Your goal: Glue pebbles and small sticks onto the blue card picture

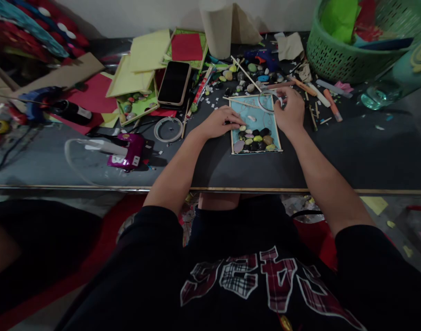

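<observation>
A light-blue panel [243, 108] with thin stick edging lies on the table in front of me. Painted and dark pebbles [255, 140] cover its near part, and a small whitish piece [251, 118] sits above them. My left hand [223, 122] rests over the panel's left edge, fingers stretched out, their tips by a yellowish pebble. At the upper right corner, my right hand [290, 110] pinches a clear ring that looks like a tape roll [262, 108], tilted over the panel. A loose stick [246, 102] crosses the panel's top.
Loose pebbles [251, 68], markers [331, 103] and scraps lie behind. A green basket [348, 62] and a bottle [379, 92] stand at right. Leftward are a phone [175, 82], another clear ring [168, 130], a purple power socket [127, 154] and a blue glue gun [41, 103].
</observation>
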Available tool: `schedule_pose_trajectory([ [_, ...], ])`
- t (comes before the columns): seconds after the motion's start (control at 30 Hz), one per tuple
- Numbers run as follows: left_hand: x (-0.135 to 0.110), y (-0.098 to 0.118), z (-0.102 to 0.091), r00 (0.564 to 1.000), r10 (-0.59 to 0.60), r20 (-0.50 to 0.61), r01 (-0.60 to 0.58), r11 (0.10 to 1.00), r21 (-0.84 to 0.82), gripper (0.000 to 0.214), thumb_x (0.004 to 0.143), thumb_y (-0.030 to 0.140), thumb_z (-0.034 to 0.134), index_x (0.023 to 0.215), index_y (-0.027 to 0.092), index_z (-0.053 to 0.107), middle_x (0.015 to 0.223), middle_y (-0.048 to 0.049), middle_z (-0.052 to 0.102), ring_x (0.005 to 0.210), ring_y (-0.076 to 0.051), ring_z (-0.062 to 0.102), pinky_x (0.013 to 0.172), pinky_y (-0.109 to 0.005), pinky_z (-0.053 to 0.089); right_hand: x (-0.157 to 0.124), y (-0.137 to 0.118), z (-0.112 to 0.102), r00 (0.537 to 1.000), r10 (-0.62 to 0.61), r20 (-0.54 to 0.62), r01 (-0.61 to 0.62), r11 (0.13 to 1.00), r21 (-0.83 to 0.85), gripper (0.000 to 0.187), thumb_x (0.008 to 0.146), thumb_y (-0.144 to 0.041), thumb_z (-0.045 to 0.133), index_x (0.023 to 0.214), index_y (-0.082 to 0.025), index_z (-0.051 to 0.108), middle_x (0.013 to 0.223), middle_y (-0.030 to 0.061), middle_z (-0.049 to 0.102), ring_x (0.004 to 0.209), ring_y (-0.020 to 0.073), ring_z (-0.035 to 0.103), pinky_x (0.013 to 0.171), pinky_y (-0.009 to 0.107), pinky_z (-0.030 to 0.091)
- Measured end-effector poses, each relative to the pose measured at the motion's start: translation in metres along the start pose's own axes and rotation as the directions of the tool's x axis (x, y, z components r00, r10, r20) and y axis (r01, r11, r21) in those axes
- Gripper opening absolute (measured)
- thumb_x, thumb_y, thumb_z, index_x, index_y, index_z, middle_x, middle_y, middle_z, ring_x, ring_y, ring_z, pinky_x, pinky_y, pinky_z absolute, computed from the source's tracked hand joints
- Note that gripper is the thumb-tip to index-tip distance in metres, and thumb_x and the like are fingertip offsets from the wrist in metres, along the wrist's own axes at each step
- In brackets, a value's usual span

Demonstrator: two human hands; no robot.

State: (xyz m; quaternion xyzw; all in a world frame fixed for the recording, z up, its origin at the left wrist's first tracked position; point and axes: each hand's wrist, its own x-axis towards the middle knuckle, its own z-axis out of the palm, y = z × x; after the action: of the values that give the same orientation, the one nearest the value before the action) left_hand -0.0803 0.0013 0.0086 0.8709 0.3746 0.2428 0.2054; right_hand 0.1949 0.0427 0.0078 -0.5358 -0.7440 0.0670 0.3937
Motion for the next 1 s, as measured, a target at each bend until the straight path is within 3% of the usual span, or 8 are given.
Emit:
schedule_pose_trajectory([
  [0.27,0.002,0.003,0.005,0.999,0.014,-0.053,-0.015,0.999,-0.034,0.019,0.092,0.031,0.065,0.106,0.031,0.078,0.104,-0.0047,0.076,0.105,-0.021,0.066,0.097,-0.039,0.05,0.0,0.001,0.001,0.999,-0.043,0.017,0.042,0.998,0.056,0.025,0.095,-0.046,0.052,0.111,-0.029,0.062,0.108,0.0104,0.067,0.104,0.03,0.061,0.091,0.049,0.052],
  [0.5,0.002,0.004,0.005,0.999,0.029,-0.042,-0.032,0.997,-0.076,0.019,0.092,0.032,0.067,0.107,0.028,0.078,0.104,-0.0059,0.077,0.105,-0.021,0.067,0.098,-0.037,0.051,-0.003,-0.009,-0.005,0.995,0.03,0.098,-0.037,0.997,0.072,0.039,0.096,-0.062,0.046,0.107,-0.029,0.061,0.113,0.0106,0.068,0.104,0.0263,0.055,0.097,0.045,0.045],
  [0.7,0.002,0.011,0.006,0.995,-0.048,-0.086,0.04,0.994,-0.097,0.025,0.097,0.027,0.056,0.111,0.026,0.076,0.102,-0.0048,0.077,0.104,-0.02,0.066,0.097,-0.037,0.051,-0.002,-0.012,-0.007,0.993,0.006,0.116,0.0,0.999,-0.049,0.033,0.099,-0.051,0.04,0.108,-0.028,0.062,0.114,0.01,0.067,0.11,0.029,0.06,0.098,0.049,0.05],
  [1.0,0.003,0.012,0.011,0.997,-0.002,-0.072,0.002,1.0,-0.001,0.02,0.09,0.04,0.069,0.1,0.026,0.079,0.095,-0.0076,0.073,0.097,-0.024,0.065,0.091,-0.039,0.052,-0.003,-0.012,-0.005,0.99,0.003,0.138,0.002,0.999,-0.032,0.023,0.097,-0.045,0.049,0.102,-0.028,0.064,0.117,0.0084,0.067,0.11,0.0276,0.058,0.1,0.048,0.05],
])
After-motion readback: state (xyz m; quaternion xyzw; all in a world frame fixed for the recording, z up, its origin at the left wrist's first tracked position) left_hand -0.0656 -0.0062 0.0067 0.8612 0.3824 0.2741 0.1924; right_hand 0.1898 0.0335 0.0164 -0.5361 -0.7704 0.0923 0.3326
